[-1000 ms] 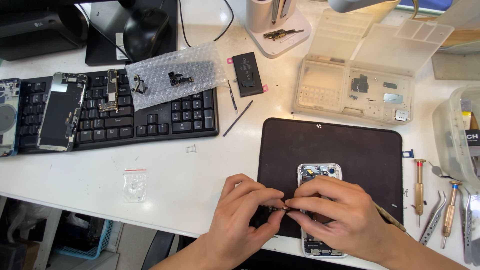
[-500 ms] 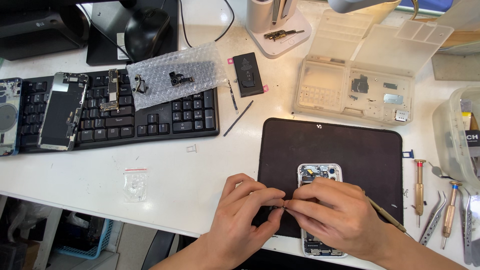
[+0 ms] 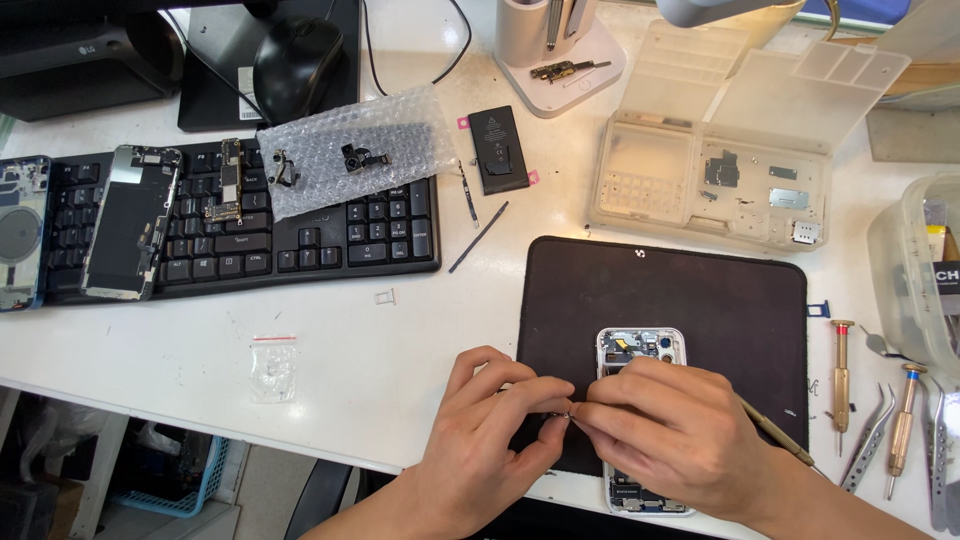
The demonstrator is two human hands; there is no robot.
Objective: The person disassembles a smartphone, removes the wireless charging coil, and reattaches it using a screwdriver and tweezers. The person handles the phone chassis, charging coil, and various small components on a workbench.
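An opened phone body [image 3: 640, 350] lies on a black work mat [image 3: 700, 300] near the table's front edge. My left hand [image 3: 490, 440] and my right hand [image 3: 670, 435] meet fingertip to fingertip just left of the phone, pinching a tiny part [image 3: 562, 412] too small to identify. My right hand covers the phone's middle and also holds a thin wooden-handled tool [image 3: 775, 435] that sticks out to the right.
A black keyboard [image 3: 300, 240] carries a phone screen [image 3: 130, 220], a circuit board and bubble wrap [image 3: 355, 150] with small parts. A phone battery [image 3: 498, 150], a clear parts box [image 3: 720, 170], screwdrivers [image 3: 840, 380] and tweezers [image 3: 870, 435] lie around the mat. A small plastic bag [image 3: 272, 365] lies to the left.
Both hands stay pinched together beside the phone; only slight finger movement shows.
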